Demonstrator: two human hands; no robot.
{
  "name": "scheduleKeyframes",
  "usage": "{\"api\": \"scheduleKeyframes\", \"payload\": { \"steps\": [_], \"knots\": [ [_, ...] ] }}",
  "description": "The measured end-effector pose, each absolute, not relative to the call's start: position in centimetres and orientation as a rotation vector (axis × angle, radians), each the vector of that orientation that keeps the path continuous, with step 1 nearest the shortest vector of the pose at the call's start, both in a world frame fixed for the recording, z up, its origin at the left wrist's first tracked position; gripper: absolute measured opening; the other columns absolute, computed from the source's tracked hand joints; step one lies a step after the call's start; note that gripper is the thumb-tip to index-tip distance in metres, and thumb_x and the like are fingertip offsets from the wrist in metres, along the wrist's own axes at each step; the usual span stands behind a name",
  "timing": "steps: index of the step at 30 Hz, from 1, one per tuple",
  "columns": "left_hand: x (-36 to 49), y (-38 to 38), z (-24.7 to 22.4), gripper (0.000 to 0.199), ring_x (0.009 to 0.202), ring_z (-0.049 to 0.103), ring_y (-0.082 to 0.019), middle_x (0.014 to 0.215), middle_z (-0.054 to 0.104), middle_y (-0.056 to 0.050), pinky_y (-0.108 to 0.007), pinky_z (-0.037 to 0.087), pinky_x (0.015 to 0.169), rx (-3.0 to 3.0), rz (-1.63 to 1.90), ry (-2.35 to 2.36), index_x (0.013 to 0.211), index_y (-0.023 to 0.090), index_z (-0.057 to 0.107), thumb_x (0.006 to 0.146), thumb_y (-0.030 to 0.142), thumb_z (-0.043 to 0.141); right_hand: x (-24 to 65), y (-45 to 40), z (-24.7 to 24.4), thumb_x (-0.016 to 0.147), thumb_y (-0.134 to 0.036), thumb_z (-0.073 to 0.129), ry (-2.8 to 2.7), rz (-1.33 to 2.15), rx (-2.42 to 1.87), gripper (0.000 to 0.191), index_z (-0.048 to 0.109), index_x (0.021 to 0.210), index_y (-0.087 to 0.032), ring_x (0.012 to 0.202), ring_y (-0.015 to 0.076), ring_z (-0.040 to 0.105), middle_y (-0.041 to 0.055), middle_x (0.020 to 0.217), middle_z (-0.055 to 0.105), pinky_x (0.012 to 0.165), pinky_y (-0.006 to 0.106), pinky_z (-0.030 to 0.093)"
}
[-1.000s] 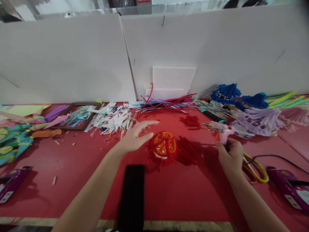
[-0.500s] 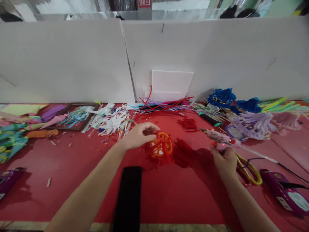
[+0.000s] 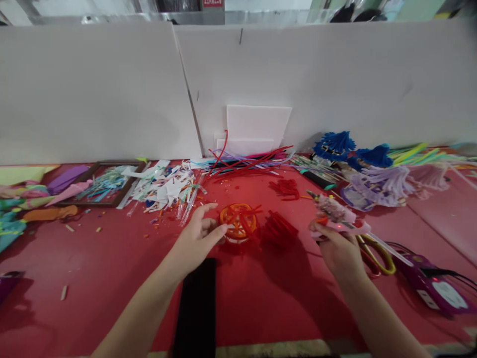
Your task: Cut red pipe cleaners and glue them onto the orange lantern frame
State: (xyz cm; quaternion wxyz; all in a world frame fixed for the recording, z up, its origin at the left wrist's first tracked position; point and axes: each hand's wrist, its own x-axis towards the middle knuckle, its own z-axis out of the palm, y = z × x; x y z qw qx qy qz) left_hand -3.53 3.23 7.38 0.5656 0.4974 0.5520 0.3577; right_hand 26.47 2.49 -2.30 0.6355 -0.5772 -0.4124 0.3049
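Observation:
An orange wheel-shaped piece [image 3: 238,222], apparently of fuzzy pipe cleaners, lies on the red table with red fuzzy strips across it. My left hand [image 3: 199,236] is beside its left edge, fingers curved and apart, holding nothing; whether the thumb touches the rim I cannot tell. A pink glue gun [image 3: 345,221] is in my right hand [image 3: 341,251], its nozzle end pointing left and partly covered with greyish fluff. Between the wheel and the glue gun lies a bunch of red pipe cleaner pieces [image 3: 279,229]. More red pieces [image 3: 285,188] sit just behind.
A black phone [image 3: 196,313] lies in front of the wheel. Yellow-handled scissors [image 3: 378,256] and a purple device with a cable [image 3: 432,286] are at right. White scraps [image 3: 167,184], a brown frame [image 3: 122,196] and blue fuzzy pieces [image 3: 337,145] line the back.
The orange wheel has gone from tilted to lying flatter. My left hand has moved left and lower, off its top edge. The glue gun has shifted slightly left; the view has moved too.

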Motion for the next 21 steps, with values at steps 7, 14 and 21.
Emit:
{"api": "scheduleKeyframes", "payload": {
  "steps": [7, 14, 21],
  "knots": [
    [-5.0, 1.7, 7.7, 0.050, 0.104, 0.058, -0.032, 0.105, 0.066, -0.011, -0.050, 0.040, 0.095, 1.892, 0.736, 1.673, 0.115, 0.023, 0.059, 0.074, 0.050, 0.067, 23.6, 0.0, 1.1, 0.066, -0.024, 0.075, -1.295, 0.780, -1.245, 0.023, 0.070, 0.089, -0.023, 0.082, 0.0236, 0.069, 0.0041, 0.086, 0.073, 0.076, 0.038, 0.057],
    [-5.3, 4.7, 6.0, 0.091, 0.138, 0.030, -0.031, 0.149, 0.034, -0.015, -0.047, 0.023, 0.113, 1.914, 0.671, 1.211, 0.141, 0.021, 0.034, 0.065, 0.049, 0.076, 22.5, -0.6, 2.8, 0.076, -0.017, 0.059, -1.888, 0.333, -1.224, 0.025, 0.062, 0.100, -0.023, 0.070, 0.0182, 0.067, 0.0036, 0.085, 0.070, 0.062, 0.029, 0.055],
    [-3.6, 4.2, 3.8, 0.087, 0.132, 0.040, -0.032, 0.142, 0.043, -0.016, -0.049, 0.029, 0.110, 1.907, 0.807, 1.297, 0.137, 0.020, 0.039, 0.064, 0.050, 0.076, 21.4, -0.9, 3.7, 0.075, -0.015, 0.054, -1.899, 0.103, -1.136, 0.019, 0.057, 0.092, -0.023, 0.067, 0.0188, 0.065, 0.0040, 0.078, 0.068, 0.062, 0.031, 0.053]
  ]
}}
